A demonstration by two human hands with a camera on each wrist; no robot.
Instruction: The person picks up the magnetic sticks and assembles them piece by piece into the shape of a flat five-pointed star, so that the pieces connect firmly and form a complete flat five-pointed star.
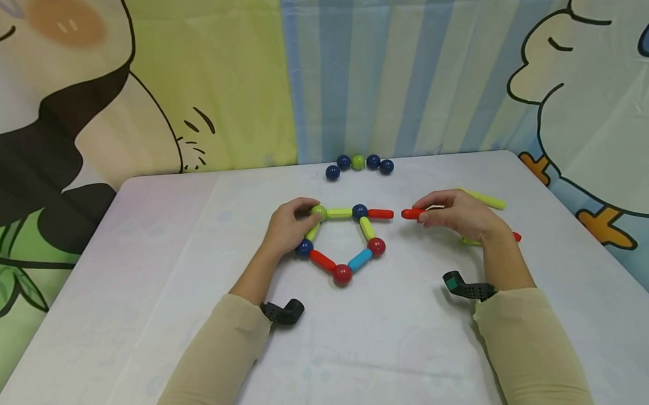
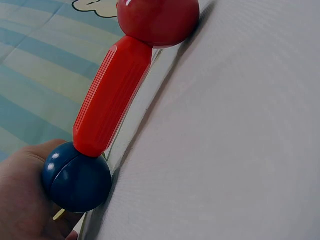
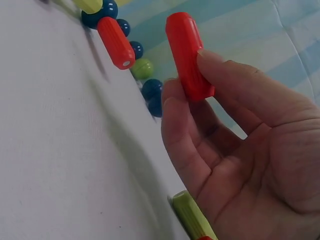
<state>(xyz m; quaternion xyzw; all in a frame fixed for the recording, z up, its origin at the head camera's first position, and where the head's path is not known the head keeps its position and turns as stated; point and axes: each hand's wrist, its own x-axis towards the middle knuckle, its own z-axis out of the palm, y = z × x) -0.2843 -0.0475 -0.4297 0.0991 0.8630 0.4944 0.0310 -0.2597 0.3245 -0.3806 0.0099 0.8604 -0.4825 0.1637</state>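
Note:
A closed ring of coloured rods and balls lies on the table. My left hand [image 1: 290,228] holds the green ball [image 1: 319,212] at its upper left corner, thumb and fingers about it. Close by that hand is a blue ball [image 2: 76,177], joined by a red rod [image 2: 113,96] to a red ball [image 2: 159,19]. From the other blue ball [image 1: 360,211], a second red rod [image 1: 381,214] sticks out to the right. Between thumb and fingertips, my right hand [image 1: 455,212] pinches a loose red rod [image 3: 187,55], raised off the table, its tip a small gap from the sticking-out rod.
Several loose balls, blue ones and a green ball [image 1: 358,162], sit along the table's back edge. A yellow-green rod [image 1: 484,199] lies beyond the right hand, and more rods lie partly hidden under the right wrist. Printed cloth hangs behind the table [image 1: 198,304].

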